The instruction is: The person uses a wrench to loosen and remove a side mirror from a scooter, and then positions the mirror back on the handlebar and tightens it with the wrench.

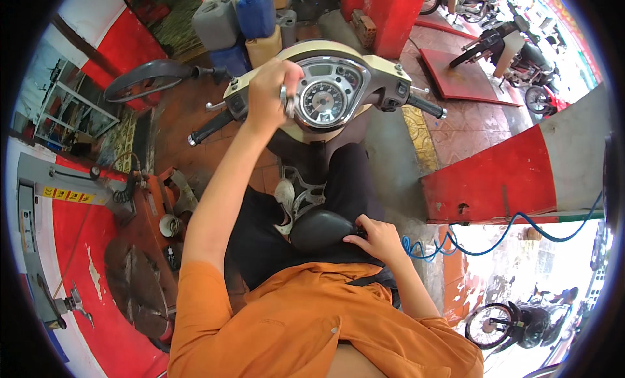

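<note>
My left hand (pixel 272 91) is raised over the left side of a cream scooter's handlebar cover, beside the round speedometer (pixel 322 103). Its fingers are closed on a shiny metal tool (pixel 284 99), mostly hidden, so its exact kind does not show. In my lap, my right hand (pixel 374 238) grips a black rear-view mirror (pixel 322 231) at its stem end, with the rounded back turned up. Another mirror (pixel 146 82) is fitted on the left side of the handlebar. At the right handlebar grip (pixel 426 107) no mirror is seen.
Plastic jerrycans (pixel 256 12) are stacked beyond the scooter. An orange machine (pixel 159 209) stands close on my left. To my right are a red and grey panel (pixel 495 176) and a coiled blue hose (pixel 469 249). Motorbikes (pixel 514 49) are parked at the far right.
</note>
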A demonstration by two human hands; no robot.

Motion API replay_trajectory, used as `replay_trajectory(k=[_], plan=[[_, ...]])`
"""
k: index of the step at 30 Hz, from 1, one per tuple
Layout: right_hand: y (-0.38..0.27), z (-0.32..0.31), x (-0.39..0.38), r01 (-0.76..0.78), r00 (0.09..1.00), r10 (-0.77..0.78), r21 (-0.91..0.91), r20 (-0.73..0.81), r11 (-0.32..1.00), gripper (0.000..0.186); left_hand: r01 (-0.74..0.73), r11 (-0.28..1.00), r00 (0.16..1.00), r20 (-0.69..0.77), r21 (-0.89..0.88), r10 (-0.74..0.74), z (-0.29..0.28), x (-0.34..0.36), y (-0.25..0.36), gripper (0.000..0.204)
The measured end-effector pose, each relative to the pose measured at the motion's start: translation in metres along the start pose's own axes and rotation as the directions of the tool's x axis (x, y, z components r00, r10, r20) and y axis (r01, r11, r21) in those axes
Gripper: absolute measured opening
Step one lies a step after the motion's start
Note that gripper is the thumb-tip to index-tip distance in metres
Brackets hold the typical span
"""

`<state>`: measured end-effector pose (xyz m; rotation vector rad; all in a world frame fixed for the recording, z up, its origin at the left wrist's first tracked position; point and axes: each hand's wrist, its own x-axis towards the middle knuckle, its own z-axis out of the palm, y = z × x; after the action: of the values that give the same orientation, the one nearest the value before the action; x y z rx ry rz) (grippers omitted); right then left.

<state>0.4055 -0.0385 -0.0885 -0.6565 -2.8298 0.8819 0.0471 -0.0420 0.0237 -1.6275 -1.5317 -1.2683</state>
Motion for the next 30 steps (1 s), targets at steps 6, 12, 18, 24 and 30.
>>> replay_trajectory(k=[6, 12, 18, 24, 30], plan=[[-0.017, 0.005, 0.003, 0.154, 0.988, -0.155, 0.045, 0.016, 0.987, 0.040, 0.438, -0.092, 0.651, 0.386, -0.894, -0.653, -0.049, -0.057, 0.133, 0.052], [-0.028, 0.022, 0.011, 0.355, 0.934, -0.356, 0.168, -0.029, 0.920, 0.032, 0.034, -0.834, 0.287, 0.805, -0.550, -0.519, -0.042, -0.157, 0.152, 0.049], [-0.036, 0.021, 0.011, 0.197, 0.973, -0.218, 0.224, 0.071, 0.954, 0.021, 0.151, -0.842, 0.259, 0.842, -0.518, -0.473, -0.046, -0.195, 0.166, 0.048], [-0.038, 0.019, 0.009, 0.082, 0.994, -0.099, 0.325, 0.039, 0.942, 0.026, 0.073, -0.843, 0.307, 0.816, -0.533, -0.489, -0.024, -0.203, 0.154, 0.066], [-0.054, 0.032, 0.010, -0.033, 0.995, 0.041, 0.089, -0.094, 0.995, 0.051, 0.179, -0.731, 0.255, 0.748, -0.659, -0.612, -0.002, -0.210, 0.148, 0.070]])
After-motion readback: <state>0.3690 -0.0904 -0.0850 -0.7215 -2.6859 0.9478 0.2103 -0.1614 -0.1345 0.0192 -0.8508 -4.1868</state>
